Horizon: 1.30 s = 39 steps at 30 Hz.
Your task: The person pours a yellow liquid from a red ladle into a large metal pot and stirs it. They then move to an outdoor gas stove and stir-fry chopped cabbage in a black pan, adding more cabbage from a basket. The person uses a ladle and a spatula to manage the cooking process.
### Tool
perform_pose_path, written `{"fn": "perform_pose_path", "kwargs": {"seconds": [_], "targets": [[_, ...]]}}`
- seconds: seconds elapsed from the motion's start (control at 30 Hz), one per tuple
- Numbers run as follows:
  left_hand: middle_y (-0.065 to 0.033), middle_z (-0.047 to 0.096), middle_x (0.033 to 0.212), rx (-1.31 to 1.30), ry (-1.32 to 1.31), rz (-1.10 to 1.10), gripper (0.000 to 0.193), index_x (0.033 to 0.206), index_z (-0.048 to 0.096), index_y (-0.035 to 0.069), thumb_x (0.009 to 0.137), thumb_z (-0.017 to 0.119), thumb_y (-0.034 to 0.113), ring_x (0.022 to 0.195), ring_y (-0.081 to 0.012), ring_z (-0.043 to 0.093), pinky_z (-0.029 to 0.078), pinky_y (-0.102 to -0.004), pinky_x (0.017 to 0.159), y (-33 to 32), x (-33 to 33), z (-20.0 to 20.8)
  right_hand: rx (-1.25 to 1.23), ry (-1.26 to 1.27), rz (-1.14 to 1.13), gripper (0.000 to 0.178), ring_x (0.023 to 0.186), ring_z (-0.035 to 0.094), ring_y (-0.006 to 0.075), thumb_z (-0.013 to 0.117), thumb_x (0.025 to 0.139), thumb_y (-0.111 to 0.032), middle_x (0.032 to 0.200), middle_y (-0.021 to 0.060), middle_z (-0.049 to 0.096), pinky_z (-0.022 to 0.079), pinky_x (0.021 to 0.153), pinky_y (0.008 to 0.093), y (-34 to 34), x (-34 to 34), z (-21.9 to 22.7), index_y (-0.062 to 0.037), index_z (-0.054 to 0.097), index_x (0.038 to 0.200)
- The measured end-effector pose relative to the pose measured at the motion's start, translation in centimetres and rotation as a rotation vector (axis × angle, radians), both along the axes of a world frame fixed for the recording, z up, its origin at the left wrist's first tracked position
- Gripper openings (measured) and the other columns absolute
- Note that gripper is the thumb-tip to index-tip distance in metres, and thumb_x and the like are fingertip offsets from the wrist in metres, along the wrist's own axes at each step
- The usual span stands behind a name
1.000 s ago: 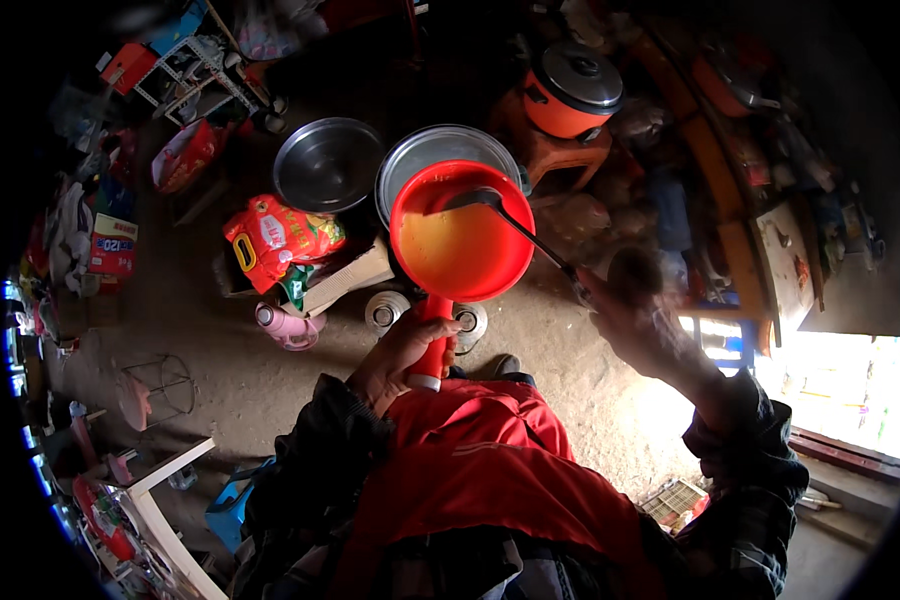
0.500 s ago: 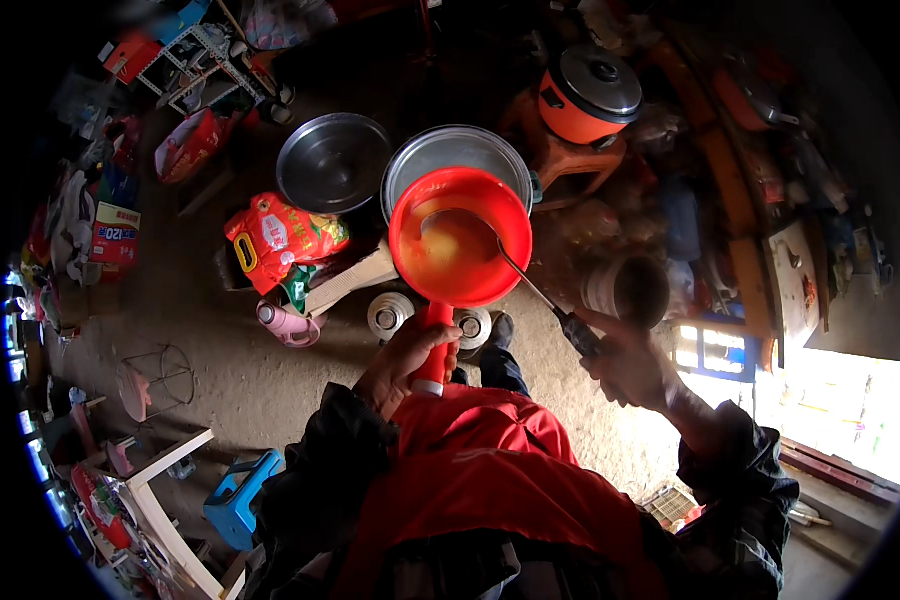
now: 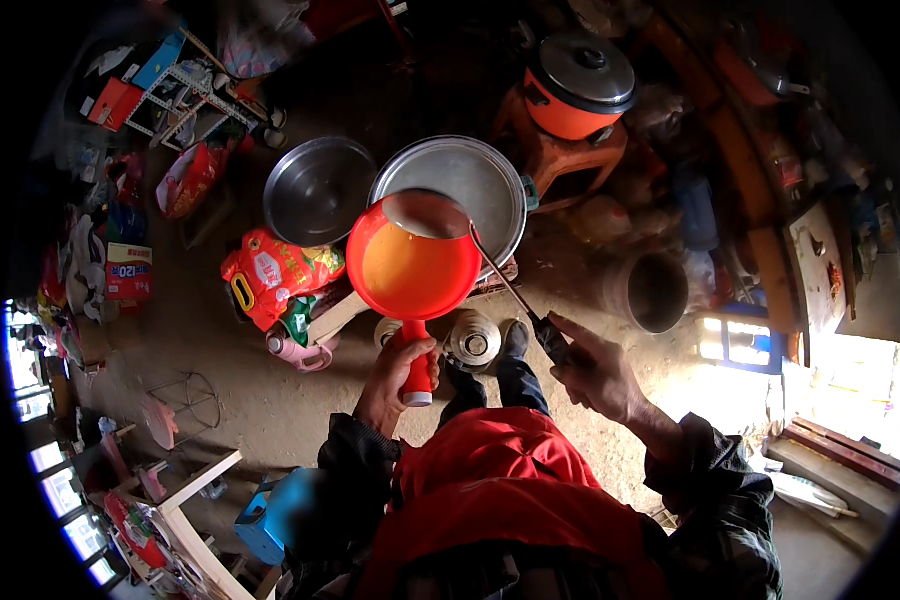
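My left hand point(image 3: 396, 380) is wrapped round the handle of a red plastic dipper point(image 3: 355, 262). Yellowish liquid point(image 3: 410, 268) lies inside it. With my right hand point(image 3: 600, 370) I grip the dark handle of a metal ladle point(image 3: 425, 214), whose bowl is at the far rim of the dipper. Whether the ladle touches that rim I cannot tell. Just beyond, partly covered by the dipper, is a wide metal pot point(image 3: 480, 185) with a pale inside. A dark metal basin point(image 3: 320, 190) sits to its left.
An orange cooker with a glass lid point(image 3: 583, 78) stands on a brown stool at the far right. Left of the dipper lie a red bag point(image 3: 275, 275) and a pink jug point(image 3: 300, 352). A metal flask point(image 3: 473, 340) stands near my feet; a grey bucket point(image 3: 653, 292) is at right.
The dipper has moved left, uncovering more of the pot. The ladle has risen out of the liquid to the dipper's far rim. Both hands keep their grip.
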<state>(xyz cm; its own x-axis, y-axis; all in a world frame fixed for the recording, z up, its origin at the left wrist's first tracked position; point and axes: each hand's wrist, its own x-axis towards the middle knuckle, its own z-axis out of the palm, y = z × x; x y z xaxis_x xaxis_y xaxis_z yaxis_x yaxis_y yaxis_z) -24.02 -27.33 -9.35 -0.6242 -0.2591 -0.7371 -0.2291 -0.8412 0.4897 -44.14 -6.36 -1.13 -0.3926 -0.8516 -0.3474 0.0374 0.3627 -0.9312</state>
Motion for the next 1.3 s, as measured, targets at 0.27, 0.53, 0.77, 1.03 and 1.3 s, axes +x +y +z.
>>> {"fn": "perform_pose_path", "kwargs": {"seconds": [0.27,0.53,0.77,1.03,1.3], "targets": [[-0.0056,0.054,0.064,-0.056,-0.096,0.077,0.016,0.087,0.051,0.006,0.078,0.062,0.013,0.046,-0.0163,0.053,0.047,-0.03,0.04,-2.8,-1.7,-4.9,-0.148,-0.914,-0.468,0.055,0.045,0.048,0.0119,0.055,0.082,-0.003,0.07,0.007,0.053,0.036,0.036,0.0237,-2.7,-2.5,-3.2,-0.0076,0.035,0.134],[-0.0034,0.053,0.064,-0.173,-0.335,0.112,0.018,0.085,0.049,0.01,0.077,0.064,0.015,0.048,-0.0164,0.053,0.045,-0.0305,0.041,-5.3,-4.5,-9.3,-0.037,-0.75,-0.538,0.065,0.042,0.045,0.0106,0.06,0.076,0.002,0.066,0.0039,0.05,0.034,0.036,0.0236,-3.2,-3.8,-8.2,-0.0039,0.033,0.135],[-0.0037,0.053,0.062,-0.348,-0.488,0.125,0.017,0.085,0.051,0.007,0.075,0.065,0.008,0.047,-0.0152,0.053,0.045,-0.0273,0.04,-6.6,-5.6,-11.3,0.072,-0.642,-0.547,0.071,0.047,0.048,0.0106,0.062,0.073,0.0,0.066,0.0037,0.05,0.037,0.039,0.023,-3.8,-3.3,-10.0,-0.0034,0.031,0.137],[-0.0048,0.051,0.069,-0.479,-0.564,0.092,0.024,0.092,0.047,0.007,0.075,0.062,0.004,0.053,-0.0146,0.051,0.046,-0.0271,0.044,-7.3,-6.8,-11.8,0.056,-0.643,-0.563,0.071,0.047,0.049,0.0106,0.062,0.073,-0.001,0.066,0.0047,0.052,0.038,0.04,0.0236,-3.1,-2.9,-11.7,-0.0036,0.031,0.137],[-0.0046,0.05,0.073,-0.596,-0.563,0.089,0.031,0.099,0.042,0.007,0.075,0.061,0.003,0.058,-0.0137,0.051,0.046,-0.0269,0.044,-7.8,-9.4,-11.1,0.099,-0.636,-0.552,0.073,0.046,0.049,0.0108,0.062,0.073,-0.001,0.066,0.0051,0.052,0.038,0.04,0.0237,-2.8,-3.2,-12.3,-0.0033,0.029,0.137]]}}
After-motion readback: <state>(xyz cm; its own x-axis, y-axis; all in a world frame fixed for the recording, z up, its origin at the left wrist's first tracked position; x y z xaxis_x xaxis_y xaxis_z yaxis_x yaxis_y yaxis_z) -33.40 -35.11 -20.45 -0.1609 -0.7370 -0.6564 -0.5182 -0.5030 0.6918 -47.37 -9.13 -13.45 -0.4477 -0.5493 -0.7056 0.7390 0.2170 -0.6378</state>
